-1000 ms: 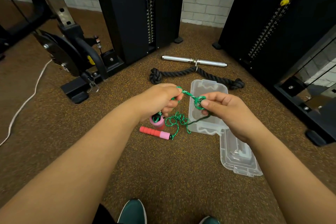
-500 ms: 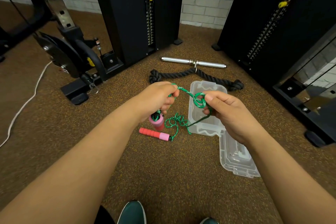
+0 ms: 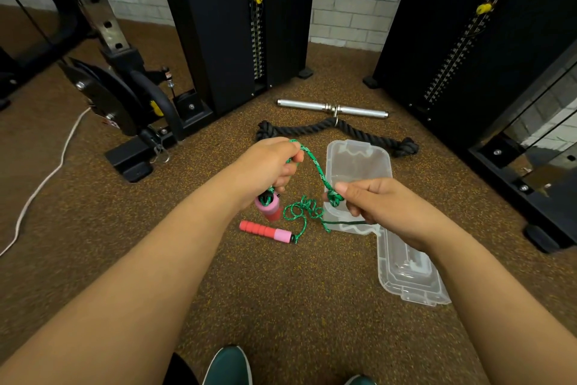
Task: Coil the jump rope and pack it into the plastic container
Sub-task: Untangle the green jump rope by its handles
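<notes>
The left hand (image 3: 268, 166) grips one handle and green rope (image 3: 315, 166); the right hand (image 3: 377, 203) pinches a tangle above the open container (image 3: 359, 163); loops should stay small and even

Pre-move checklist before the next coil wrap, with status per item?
1. Left hand grips green rope: ok.
2. Right hand pinches the knotted bunch: ok.
3. Rope free of tangles: not ok, loose snarl hangs below.
4. Second handle picked up: not ok, lies on floor.
5. Container open and empty: ok.
6. Lid clear of container: ok, beside it.
</notes>
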Tool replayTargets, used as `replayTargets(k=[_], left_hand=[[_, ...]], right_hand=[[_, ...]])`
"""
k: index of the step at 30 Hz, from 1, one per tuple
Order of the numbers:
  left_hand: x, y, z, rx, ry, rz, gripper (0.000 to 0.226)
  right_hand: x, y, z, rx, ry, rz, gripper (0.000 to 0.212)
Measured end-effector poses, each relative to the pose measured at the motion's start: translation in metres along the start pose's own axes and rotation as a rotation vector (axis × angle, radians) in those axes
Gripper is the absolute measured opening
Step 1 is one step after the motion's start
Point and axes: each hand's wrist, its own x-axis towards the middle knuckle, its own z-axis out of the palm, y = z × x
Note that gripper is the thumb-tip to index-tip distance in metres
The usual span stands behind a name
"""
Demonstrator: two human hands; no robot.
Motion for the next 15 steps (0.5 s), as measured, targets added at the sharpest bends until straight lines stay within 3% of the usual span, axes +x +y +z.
replayTargets(k=[3,6,11,15], left_hand=[[0.0,0.0,0.002,0.052,0.002,-0.013,0.024],[0.0,0.0,0.003,0.074,0.005,-0.021,0.024],[0.001,-0.001,0.0,0.009,0.034,-0.03,0.026],[0.0,0.0,-0.002,0.002,0.053,-0.04,0.026]], right_hand=[[-0.001,-0.001,-0.001,-0.093,0.007,0.01,0.032],[0.0,0.0,-0.002,-0.096,0.014,0.026,0.023],[0.005,0.009,-0.005,0.064,0.122,0.034,0.023],[0.009,0.013,-0.007,0.397,0.234,0.018,0.034]])
